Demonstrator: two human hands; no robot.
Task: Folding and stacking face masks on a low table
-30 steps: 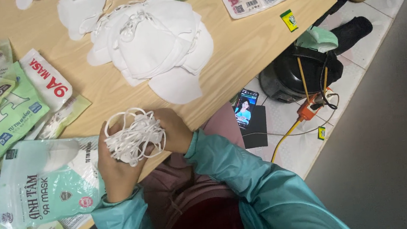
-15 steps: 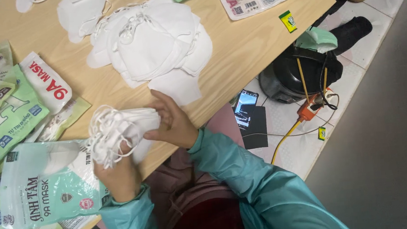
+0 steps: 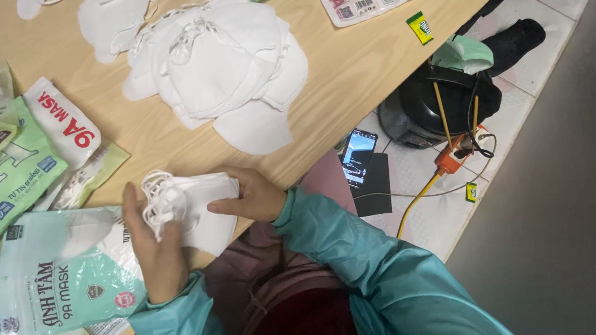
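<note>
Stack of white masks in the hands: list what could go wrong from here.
1. The stack of white masks is held at the table edge by the left hand and right hand; one could slide off to the floor.
2. Its ear loops bunch loosely and may tangle or snag.

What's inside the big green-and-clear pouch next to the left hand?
Through the clear top of the pouch a white mask shape shows, apparently one. The printed green lower part hides the rest. The left hand lies at its right edge, gripping a stack of white masks with the right hand.
</note>
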